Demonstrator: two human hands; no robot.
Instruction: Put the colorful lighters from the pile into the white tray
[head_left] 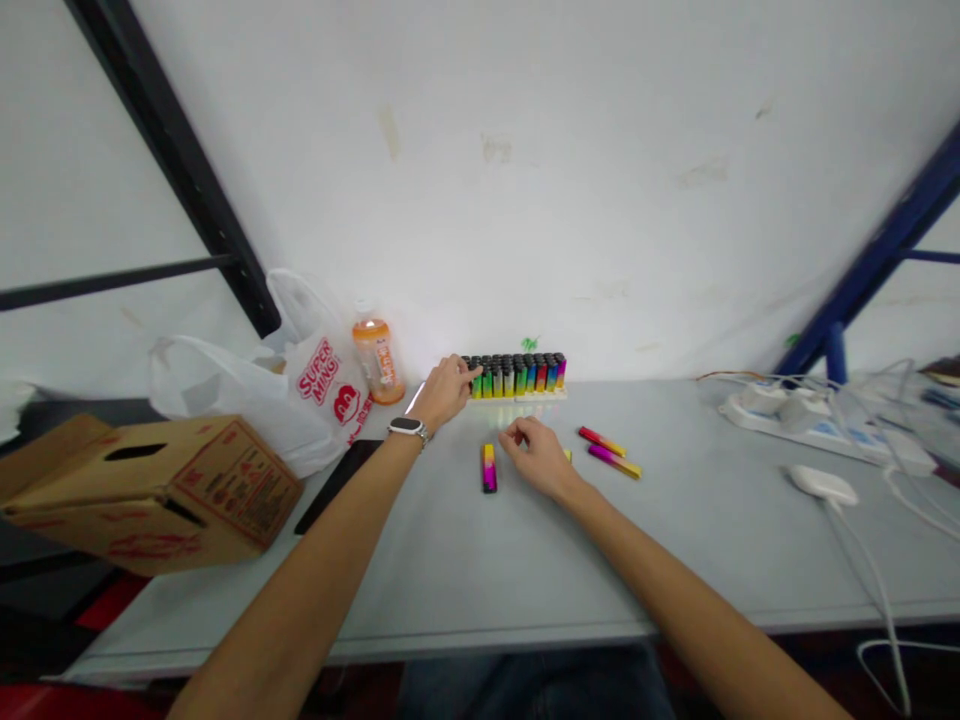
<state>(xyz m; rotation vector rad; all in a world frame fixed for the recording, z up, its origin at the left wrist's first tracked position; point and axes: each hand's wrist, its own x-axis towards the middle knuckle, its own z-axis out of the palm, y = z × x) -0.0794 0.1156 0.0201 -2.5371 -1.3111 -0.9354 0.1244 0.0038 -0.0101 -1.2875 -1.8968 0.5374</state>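
Note:
Several colourful lighters [520, 378] with black tops stand upright in rows in a pale tray [555, 394] against the wall. My left hand [444, 390], with a watch on its wrist, is at the left end of these rows, its fingers touching the end lighters; whether it grips one is hidden. Over the table, my right hand [534, 452] has curled fingers, and what they hold, if anything, is too small to tell. A yellow and pink lighter [489, 468] lies just left of it. To its right lie a red and yellow lighter [602, 441] and a purple and yellow lighter [614, 461].
An orange drink bottle [379, 358], a white plastic bag [311, 395], a cardboard box [150, 490] and a dark flat object [337, 487] are on the left. On the right are a power strip [825, 425] with cables and a white charger [823, 485].

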